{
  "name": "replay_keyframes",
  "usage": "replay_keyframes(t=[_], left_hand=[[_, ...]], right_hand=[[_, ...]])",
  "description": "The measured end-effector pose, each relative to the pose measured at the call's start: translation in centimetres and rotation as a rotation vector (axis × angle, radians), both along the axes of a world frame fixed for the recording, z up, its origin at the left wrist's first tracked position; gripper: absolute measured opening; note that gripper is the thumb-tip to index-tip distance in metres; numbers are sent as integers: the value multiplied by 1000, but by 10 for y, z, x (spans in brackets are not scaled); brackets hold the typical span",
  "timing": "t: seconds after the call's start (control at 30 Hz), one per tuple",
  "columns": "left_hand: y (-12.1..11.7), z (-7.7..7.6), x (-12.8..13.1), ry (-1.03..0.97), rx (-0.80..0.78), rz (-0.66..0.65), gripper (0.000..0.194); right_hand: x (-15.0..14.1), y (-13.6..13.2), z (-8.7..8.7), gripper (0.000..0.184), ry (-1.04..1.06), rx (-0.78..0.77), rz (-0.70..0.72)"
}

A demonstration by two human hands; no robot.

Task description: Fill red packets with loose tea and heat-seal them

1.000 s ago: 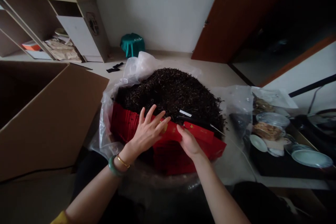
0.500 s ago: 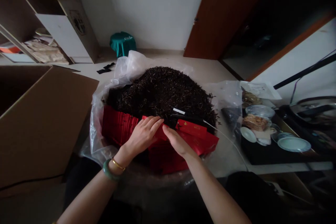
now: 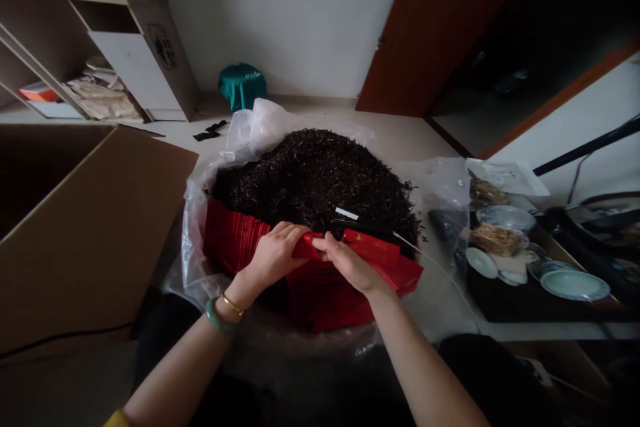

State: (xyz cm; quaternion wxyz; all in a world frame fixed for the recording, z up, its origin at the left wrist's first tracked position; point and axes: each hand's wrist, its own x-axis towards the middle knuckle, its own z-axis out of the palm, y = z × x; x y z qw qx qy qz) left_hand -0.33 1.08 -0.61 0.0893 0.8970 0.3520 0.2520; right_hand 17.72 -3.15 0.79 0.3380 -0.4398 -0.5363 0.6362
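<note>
Both hands are working close together at the near edge of a big heap of what looks like loose, dark tea leaves (image 3: 315, 173). The left hand (image 3: 275, 255) is closing over one end of a red foil packet (image 3: 306, 247), while the right hand (image 3: 350, 265) is pinching the same packet from the other side, its fingertips (image 3: 323, 239) nearly meeting the left hand. The packet is sitting at the front of the heap, just above a pile of more red packets (image 3: 327, 300) and beside a tightly packed row of red packets (image 3: 230, 233). A clear plastic bag (image 3: 197, 267) is gathering around the leaves and packets.

Keeping the 2 hands this near each other seems a sound way of handling thin foil, since they are steadying only a short stretch and the packet is less likely to buckle. A light, level hold also looks wise, because the leaves are lying directly behind the hands and a sharp tug could scatter them.

A slim black tool (image 3: 363, 225) is resting on the heap just beyond the right hand, with a white cord (image 3: 440, 267) trailing away from it. A cardboard box (image 3: 75, 227) is standing open to the left.
</note>
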Motion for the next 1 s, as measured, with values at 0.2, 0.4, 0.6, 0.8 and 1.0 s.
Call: replay_keyframes(t=[0.2,0.4,0.6,0.8,1.0], left_hand=[[4,-3,-3,-27,-7,26,47],[9,0,-11,-108,-14,77,44],[14,10,-19,-135,-36,141,41],[17,16,-26,-159,-60,174,44],[17,17,-28,-171,-63,180,46]], right_hand=[[-7,1,16,76,57,4,17],[16,4,23,63,115,92,-281],[7,27,-11,44,-700,329,-158],[-31,49,-10,75,-1237,272,195],[-16,54,-10,63,-1372,257,212]])
